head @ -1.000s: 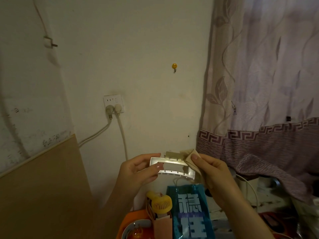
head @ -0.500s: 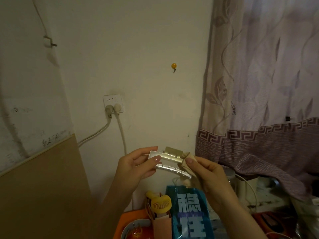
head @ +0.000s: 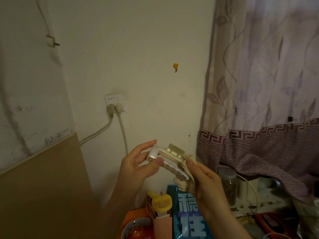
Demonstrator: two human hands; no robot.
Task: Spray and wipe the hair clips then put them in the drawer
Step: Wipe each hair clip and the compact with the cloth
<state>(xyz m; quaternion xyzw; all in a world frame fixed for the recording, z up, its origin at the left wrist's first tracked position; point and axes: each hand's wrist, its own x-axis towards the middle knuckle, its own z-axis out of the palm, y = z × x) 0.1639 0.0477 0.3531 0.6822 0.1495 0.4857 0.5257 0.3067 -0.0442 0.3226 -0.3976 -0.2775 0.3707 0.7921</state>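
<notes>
A large pale, translucent claw hair clip (head: 168, 158) is held up in front of the wall at chest height. My left hand (head: 138, 167) pinches its left end between thumb and fingers. My right hand (head: 202, 180) holds a small beige cloth (head: 187, 162) pressed around the clip's right end, thumb on top. The clip tilts down to the right, teeth facing down. No spray bottle or drawer shows in view.
Below my hands stand a yellow handheld fan (head: 161, 202), a blue bag with white characters (head: 189, 216), an orange item with a bowl (head: 136, 226) and a lidded jar (head: 227, 183). A patterned curtain (head: 262, 100) hangs right; a wall socket (head: 114, 103) with two plugs sits left.
The clip has tilted further, its right end dropping. My right hand with the cloth slid along the clip toward its right end and lower.
</notes>
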